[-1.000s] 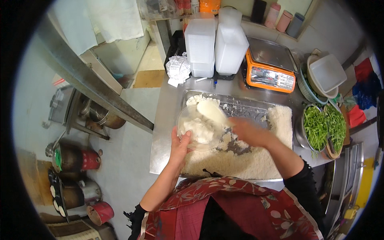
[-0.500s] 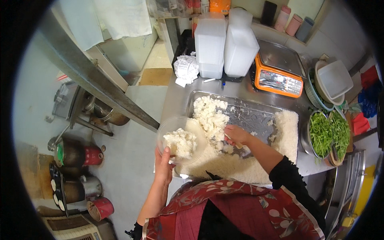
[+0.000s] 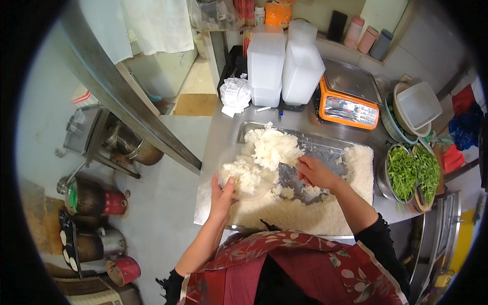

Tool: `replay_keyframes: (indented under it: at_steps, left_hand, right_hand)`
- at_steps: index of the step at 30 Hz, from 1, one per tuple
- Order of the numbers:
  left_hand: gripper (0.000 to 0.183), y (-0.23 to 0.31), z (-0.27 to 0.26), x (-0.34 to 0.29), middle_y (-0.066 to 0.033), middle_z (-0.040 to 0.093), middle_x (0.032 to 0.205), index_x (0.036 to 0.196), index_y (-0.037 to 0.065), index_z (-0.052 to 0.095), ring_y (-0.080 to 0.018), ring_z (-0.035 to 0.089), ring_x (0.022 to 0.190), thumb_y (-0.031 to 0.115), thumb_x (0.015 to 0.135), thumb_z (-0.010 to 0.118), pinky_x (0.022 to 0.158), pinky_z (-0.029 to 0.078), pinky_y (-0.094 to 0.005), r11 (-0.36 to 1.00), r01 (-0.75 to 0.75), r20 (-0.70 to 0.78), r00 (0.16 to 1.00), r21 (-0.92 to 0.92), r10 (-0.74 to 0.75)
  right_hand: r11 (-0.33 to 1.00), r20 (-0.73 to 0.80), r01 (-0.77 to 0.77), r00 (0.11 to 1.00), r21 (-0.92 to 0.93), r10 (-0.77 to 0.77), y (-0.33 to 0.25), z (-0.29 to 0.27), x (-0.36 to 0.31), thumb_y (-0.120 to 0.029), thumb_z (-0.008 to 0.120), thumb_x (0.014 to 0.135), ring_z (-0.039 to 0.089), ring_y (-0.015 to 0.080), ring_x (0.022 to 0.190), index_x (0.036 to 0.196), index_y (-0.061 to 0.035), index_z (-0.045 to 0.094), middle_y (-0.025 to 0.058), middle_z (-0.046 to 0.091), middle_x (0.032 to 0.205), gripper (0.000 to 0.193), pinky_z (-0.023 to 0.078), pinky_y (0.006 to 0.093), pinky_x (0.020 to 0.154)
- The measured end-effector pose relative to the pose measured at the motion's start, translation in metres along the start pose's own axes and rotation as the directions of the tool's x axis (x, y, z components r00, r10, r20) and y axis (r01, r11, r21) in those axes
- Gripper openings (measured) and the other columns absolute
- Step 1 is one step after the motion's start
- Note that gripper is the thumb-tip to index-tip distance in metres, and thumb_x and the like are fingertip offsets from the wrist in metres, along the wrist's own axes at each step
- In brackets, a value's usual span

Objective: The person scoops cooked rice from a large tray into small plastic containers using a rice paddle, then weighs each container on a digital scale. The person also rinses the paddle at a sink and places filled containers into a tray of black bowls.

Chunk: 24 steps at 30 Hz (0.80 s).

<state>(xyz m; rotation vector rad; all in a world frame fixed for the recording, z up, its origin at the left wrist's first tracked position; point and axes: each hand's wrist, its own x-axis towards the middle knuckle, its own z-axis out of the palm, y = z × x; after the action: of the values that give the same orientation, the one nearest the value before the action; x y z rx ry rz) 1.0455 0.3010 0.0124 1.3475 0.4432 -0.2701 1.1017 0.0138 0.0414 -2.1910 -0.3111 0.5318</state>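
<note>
"While the clear round plastic bowl (image 3: 227, 155) is held left of centre by the left hand (image 3: 220, 199), which way is the pale, mostly covered scoop (image 3: 296, 162) pointed?"

"It is pointed leftward and slightly up the frame from the right hand (image 3: 317, 173), its long axis laid nearly sideways, its loaded end carried over the bowl's upper-right edge."

"And the shallow rectangular steel tray (image 3: 325, 148)?"

"At the centre of the frame it is set on the grey metal table (image 3: 223, 127), its long axis run from left to right."

"How are the hands closed?"

"Apart from each other: the bowl's lower-left side is gripped by the left, thumb over the rim; the scoop's handle is enclosed by the right's curled fingers."

"What textures are seen?"

"Grainy white rice (image 3: 305, 211) is banked along the tray's lower and right sides. A ragged, clumped white mound (image 3: 274, 147) is borne on the scoop; similar lumps are held in the bowl."

"What has been changed since half a second ago?"

"The scoop, then low in the tray, has been raised with its load, and the bowl has been brought rightward."
</note>
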Motion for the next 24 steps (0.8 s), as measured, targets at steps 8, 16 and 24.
replay_keyframes:
  at_steps: [8,16,24]
  left_hand:
    - [0.078,-0.021,0.035,0.016,-0.0114,0.035,0.134,0.14,0.013,0.011,-0.0235,0.043,0.116,0.043,0.085,0.057,0.082,0.046,-0.0345,0.989,0.001,0.232,0.972,-0.145,0.033]
    - [0.071,-0.031,-0.032,-0.003,-0.0118,0.029,0.14,0.138,0.01,0.022,-0.0282,0.035,0.126,0.047,0.086,0.053,0.099,0.037,-0.0452,0.86,0.164,0.456,0.886,-0.484,0.088]
    - [0.087,-0.034,-0.066,-0.023,-0.0134,0.028,0.141,0.141,0.01,0.016,-0.0289,0.035,0.126,0.05,0.078,0.062,0.101,0.035,-0.0441,0.911,0.075,0.324,0.944,-0.406,0.066]
  right_hand:
    - [0.762,-0.09,0.049,0.986,-0.646,-0.14,-0.039,-0.007,-0.036,-0.007,0.046,0.082,0.061,0.0334,0.085,0.123,-0.0005,0.042,0.0214,0.059,0.097,0.042,0.05,0.0408,0.071]
    - [0.879,0.046,-0.468,0.884,0.097,0.465,0.074,-0.036,0.026,-0.019,0.041,0.089,0.054,0.014,0.05,0.093,-0.0015,0.052,0.009,0.057,0.071,0.021,0.043,0.0296,0.041]
    - [0.855,0.133,-0.252,0.967,0.452,0.215,0.085,0.053,0.117,-0.024,0.044,0.09,0.044,0.0115,0.044,0.081,-0.0057,0.05,0.0042,0.052,0.063,0.022,0.037,0.0273,0.038]
